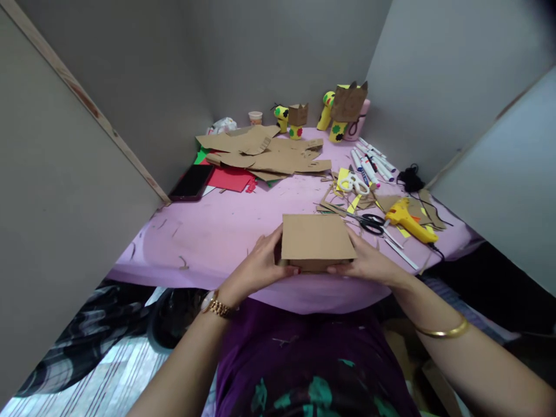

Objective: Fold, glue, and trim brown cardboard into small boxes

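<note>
A small brown cardboard box (318, 237) with a flat, plain top stands at the front edge of the table, between my two hands. My left hand (267, 258) grips its left side, the thumb along the lower front. On the opposite side, my right hand (362, 260) holds it the same way, with its thumb also at the front. Both sets of fingers are partly hidden behind the box sides. Just beyond its right back corner lie black-handled scissors (372, 223) and thin cardboard strips.
A yellow glue gun (408, 220) lies at right, near white-handled scissors (354, 183) and several markers (369, 165). Cardboard sheets (269, 153), red paper (228, 176) and a dark phone-like slab (191, 182) are at back left. Yellow spotted figures (339, 130) stand by the back wall.
</note>
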`<state>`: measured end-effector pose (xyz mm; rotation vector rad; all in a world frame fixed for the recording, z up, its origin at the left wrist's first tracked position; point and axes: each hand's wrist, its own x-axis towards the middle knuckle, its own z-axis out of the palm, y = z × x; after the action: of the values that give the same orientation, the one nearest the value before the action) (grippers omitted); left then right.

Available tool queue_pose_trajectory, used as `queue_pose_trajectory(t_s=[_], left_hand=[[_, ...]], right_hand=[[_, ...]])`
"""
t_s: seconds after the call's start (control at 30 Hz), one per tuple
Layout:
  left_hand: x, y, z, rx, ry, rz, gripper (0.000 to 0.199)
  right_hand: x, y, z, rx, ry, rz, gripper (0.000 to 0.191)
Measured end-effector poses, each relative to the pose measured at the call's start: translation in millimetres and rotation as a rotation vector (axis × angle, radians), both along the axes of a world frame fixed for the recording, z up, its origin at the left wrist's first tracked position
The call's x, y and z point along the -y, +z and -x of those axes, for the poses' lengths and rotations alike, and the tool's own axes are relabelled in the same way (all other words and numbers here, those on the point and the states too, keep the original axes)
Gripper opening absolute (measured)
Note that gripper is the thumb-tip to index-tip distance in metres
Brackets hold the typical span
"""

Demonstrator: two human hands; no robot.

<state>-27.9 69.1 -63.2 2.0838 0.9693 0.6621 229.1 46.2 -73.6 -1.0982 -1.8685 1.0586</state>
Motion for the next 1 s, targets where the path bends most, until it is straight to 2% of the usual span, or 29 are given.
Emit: queue_pose_trajectory(t_s=[0.3,0.77,1.0], left_hand=[[-7,-9.2,2,0.077,-0.014,0.035,0.087],[-9,-9.0,2,0.090,0.008,0.070,0.087],[-11,-15.1,4,0.071,0.022,0.084,0.087]], right_hand=[[-5,0.2,-10,0.001,0.068,0.033,0.102],[-8,5.0,-12,0.004,0.086,0.033,0.096],[-9,4.2,-12,0.002,0.072,0.025,0.096]])
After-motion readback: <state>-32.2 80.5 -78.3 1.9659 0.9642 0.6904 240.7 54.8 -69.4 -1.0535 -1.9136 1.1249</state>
